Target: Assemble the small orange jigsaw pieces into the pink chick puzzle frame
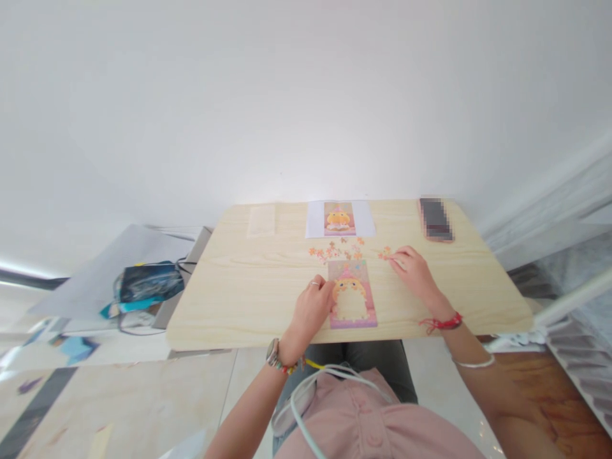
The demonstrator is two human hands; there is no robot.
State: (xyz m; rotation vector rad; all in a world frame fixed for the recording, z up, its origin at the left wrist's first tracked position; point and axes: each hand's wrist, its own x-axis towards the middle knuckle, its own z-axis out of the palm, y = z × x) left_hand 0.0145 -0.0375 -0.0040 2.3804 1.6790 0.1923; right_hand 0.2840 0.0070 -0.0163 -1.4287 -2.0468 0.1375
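Observation:
A partly assembled jigsaw puzzle (354, 322) lies near the table's front edge, with a pale gap in the middle of its yellow figure. My left hand (313, 305) is at its left edge, fingers curled and closed on the border. Just right of the puzzle, my right hand (414, 273) pinches at a small group of loose puzzle pieces (386, 252), thumb and forefinger together on one piece. More loose pieces (331, 250) are scattered behind the puzzle. A white sheet with a printed reference picture (339, 218) of the yellow figure lies farther back.
The light wooden table (229, 280) stands against a white wall (306, 102). A phone (436, 220) lies at the back right, and a translucent sheet (261, 220) at the back left. Left of the table is a dark bag (150, 282). A white cable (299, 408) crosses my lap.

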